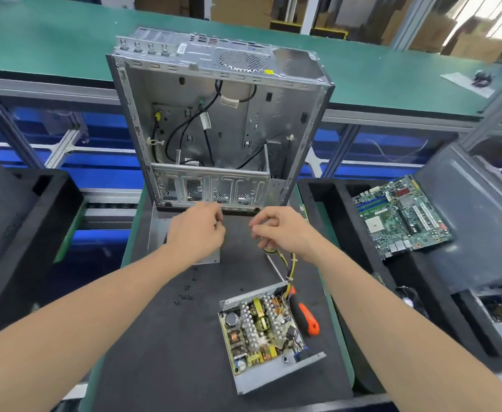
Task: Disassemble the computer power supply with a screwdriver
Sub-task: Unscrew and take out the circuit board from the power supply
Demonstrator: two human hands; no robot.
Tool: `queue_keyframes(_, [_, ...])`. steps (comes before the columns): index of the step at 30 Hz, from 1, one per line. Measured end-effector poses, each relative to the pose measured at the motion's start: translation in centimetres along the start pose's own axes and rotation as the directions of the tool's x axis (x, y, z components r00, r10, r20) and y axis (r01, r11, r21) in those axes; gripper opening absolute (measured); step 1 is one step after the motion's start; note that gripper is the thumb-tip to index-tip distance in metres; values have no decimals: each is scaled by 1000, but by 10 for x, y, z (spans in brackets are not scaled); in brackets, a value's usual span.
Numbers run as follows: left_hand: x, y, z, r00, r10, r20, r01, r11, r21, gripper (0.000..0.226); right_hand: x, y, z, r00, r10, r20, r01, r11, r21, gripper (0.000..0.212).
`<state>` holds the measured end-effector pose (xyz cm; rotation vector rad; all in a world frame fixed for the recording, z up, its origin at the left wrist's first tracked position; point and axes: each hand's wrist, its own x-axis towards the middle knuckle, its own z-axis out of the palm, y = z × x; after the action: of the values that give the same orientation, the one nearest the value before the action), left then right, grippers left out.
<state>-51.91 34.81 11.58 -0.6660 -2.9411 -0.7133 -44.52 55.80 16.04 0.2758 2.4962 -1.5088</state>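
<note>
The opened power supply [261, 331] lies on the black mat [169, 337] at the front right, its circuit board exposed. Its yellow and black wire bundle [289, 264] runs up into my right hand [282, 230], whose curled fingers grip the wires. My left hand [197, 231] hovers over a grey metal cover plate [157, 233] with its fingers curled; what they hold is hidden. A screwdriver [306, 318] with an orange and black handle lies on the mat beside the supply, untouched. Several small black screws [186, 295] lie loose on the mat.
An empty computer case [214, 129] stands open right behind my hands. A motherboard [398, 215] rests in a black foam tray [321, 191] to the right. Another black tray [44, 203] sits on the left. A green bench [65, 46] runs across the back.
</note>
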Motion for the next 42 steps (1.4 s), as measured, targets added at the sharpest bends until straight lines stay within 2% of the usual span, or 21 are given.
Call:
queue_keyframes(2, [-4, 2, -1, 998, -19, -54, 21, 999, 28, 8, -9, 9, -11, 1000, 13, -7, -13, 1000, -5, 11])
queue_keyframes(4, [-9, 9, -1, 996, 35, -80, -35, 999, 5, 9, -17, 17, -20, 1000, 15, -9, -15, 1000, -19, 12])
queue_keyframes(8, [-20, 44, 2, 991, 128, 26, -122, 978, -166, 12, -31, 38, -31, 1000, 22, -18, -23, 998, -52, 10])
queue_keyframes(10, [-25, 67, 8, 991, 79, 108, -51, 969, -241, 13, -35, 51, -37, 999, 24, -46, -28, 996, -82, 8])
queue_keyframes(12, [-26, 86, 18, 965, -29, 260, 101, 959, -265, 13, -39, 64, -43, 996, 37, -78, -46, 992, -115, 5])
queue_keyframes(15, [-29, 104, 34, 848, -136, 513, 294, 925, -241, 26, -44, 86, -50, 991, 88, -98, -104, 979, -176, 9])
queue_keyframes(17, [-31, 112, 43, 807, -164, 567, 352, 905, -240, 32, -49, 100, -51, 988, 141, -57, -151, 956, -250, 17])
queue_keyframes(21, [-33, 128, 56, 810, -181, 558, 367, 898, -241, 37, -59, 121, -42, 949, 294, 113, -249, 920, -301, 47])
queue_keyframes(23, [-35, 135, 59, 815, -182, 550, 352, 910, -221, 37, -65, 129, -35, 937, 314, 152, -266, 925, -271, 52])
queue_keyframes(27, [-37, 142, 62, 827, -169, 537, 309, 934, -181, 31, -72, 141, -25, 944, 304, 131, -273, 938, -214, 51])
queue_keyframes(33, [-39, 150, 61, 863, -20, 505, 108, 984, -145, 15, -72, 141, -17, 954, 287, 91, -257, 933, -251, 42])
queue_keyframes(36, [-42, 152, 59, 858, 40, 512, 69, 979, -193, 9, -72, 139, -16, 957, 277, 85, -251, 940, -233, 40])
queue_keyframes(39, [-49, 155, 58, 857, 25, 515, 140, 950, -279, 18, -71, 142, -16, 958, 273, 84, -255, 950, -180, 38])
queue_keyframes(42, [-55, 153, 59, 867, -25, 498, 230, 906, -356, 12, -72, 145, -16, 958, 267, 107, -256, 961, -105, 23])
